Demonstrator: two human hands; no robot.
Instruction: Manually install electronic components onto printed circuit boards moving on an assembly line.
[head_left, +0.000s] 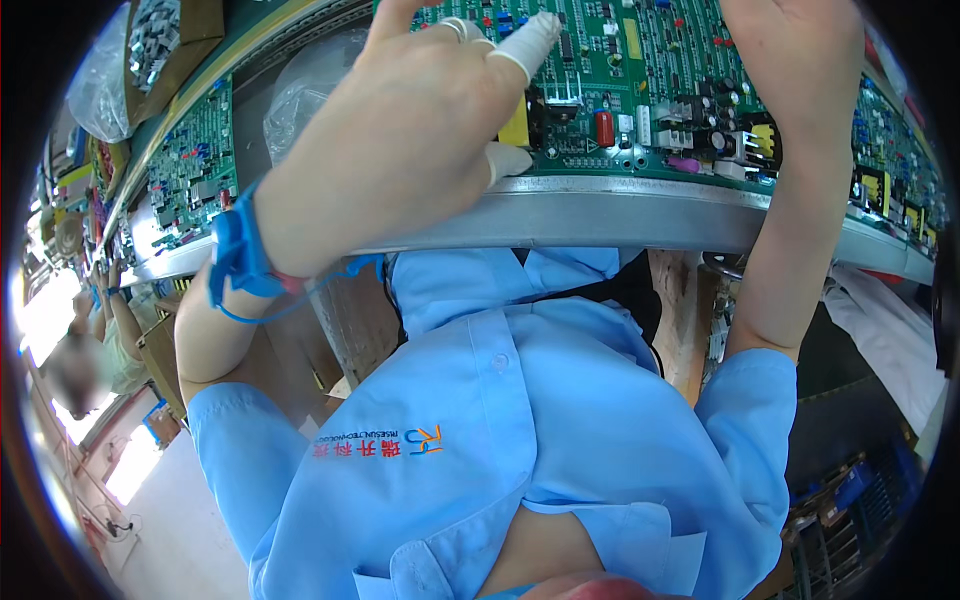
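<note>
A green circuit board (585,130), crowded with small parts, lies in front of me at the bench edge. My left hand (430,125) is over its left side, fingers apart, with white finger cots on the thumb and one outstretched finger. The thumb tip rests by the board's near edge, close to a yellow-wrapped component (514,128). Around the left wrist is a blue wrist strap (240,250) with a cord. My right hand (800,55) is over the board's right side; its fingers are cut off by the top edge, so any grip is hidden.
A metal rail (600,212) edges the bench. More circuit boards lie to the left (185,165) and right (890,150). Clear plastic wrap (310,95) sits behind my left wrist. At the far left stands a cardboard box (185,50) of small grey parts. Another person (115,345) is beyond, at left.
</note>
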